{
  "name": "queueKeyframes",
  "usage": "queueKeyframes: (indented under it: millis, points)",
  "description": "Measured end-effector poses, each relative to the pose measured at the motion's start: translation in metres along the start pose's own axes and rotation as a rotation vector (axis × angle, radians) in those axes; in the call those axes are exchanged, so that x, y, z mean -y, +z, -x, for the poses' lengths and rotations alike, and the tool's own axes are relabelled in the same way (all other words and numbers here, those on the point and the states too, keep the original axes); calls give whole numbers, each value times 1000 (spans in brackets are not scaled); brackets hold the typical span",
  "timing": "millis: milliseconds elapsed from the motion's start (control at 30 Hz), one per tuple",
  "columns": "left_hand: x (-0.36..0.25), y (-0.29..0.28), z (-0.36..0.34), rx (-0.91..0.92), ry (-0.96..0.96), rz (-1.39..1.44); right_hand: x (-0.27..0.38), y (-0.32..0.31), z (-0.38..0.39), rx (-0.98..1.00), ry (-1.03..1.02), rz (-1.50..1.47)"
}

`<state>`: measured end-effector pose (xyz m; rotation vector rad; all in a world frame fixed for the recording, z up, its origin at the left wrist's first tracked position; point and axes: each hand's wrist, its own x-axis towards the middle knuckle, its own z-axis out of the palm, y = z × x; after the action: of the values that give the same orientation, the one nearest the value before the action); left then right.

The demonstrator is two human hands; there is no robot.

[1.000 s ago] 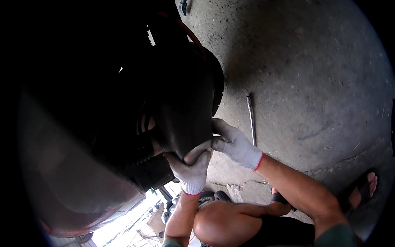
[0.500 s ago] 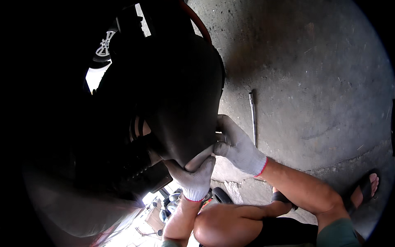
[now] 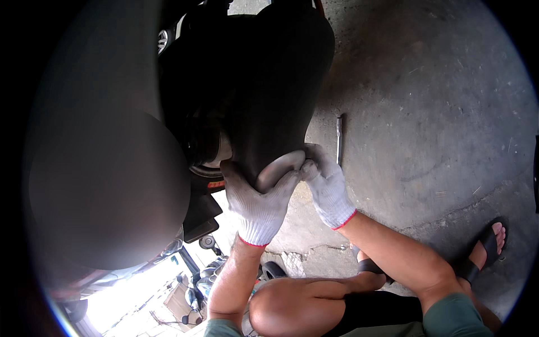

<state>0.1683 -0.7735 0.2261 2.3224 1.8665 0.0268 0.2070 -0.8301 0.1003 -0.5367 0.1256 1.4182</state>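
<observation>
A large dark, smooth curved part [image 3: 275,95] of a vehicle hangs in front of me, its exact kind lost in shadow. Its lower end shows a pale grey, rounded rim [image 3: 281,169]. My left hand [image 3: 261,202], in a white knitted glove with a red cuff, grips that lower end, thumb along the rim and fingers partly hidden at the left. My right hand [image 3: 328,188], gloved alike, pinches the rim's right end, its thumb close to the left thumb. Fingers behind the part are out of sight.
A thin metal rod-like tool [image 3: 339,140] lies on the concrete floor [image 3: 421,123] beyond my right hand. A big blurred grey rounded shape [image 3: 106,191] fills the left side. My knee [image 3: 281,309] is below; a sandalled foot [image 3: 488,247] is at the right.
My view has shifted, so the hands and dark part appear higher. Both hands keep hold of its lower end; the thumbs now sit closer together along the rim.
</observation>
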Motion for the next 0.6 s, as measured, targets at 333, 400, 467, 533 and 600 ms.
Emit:
queueKeyframes:
  millis: [333,400,467,533,600]
  points:
    - [111,5,30,25,242,270,48,29,22,-191,38,185]
    - [125,22,41,-27,162,509,46,39,19,-182,44,228]
    - [131,36,46,-62,72,728,44,44,17,-166,41,321]
    - [134,57,46,-213,143,814,45,43,15,-142,80,397]
    - [131,73,44,-332,196,821,47,39,10,-147,132,463]
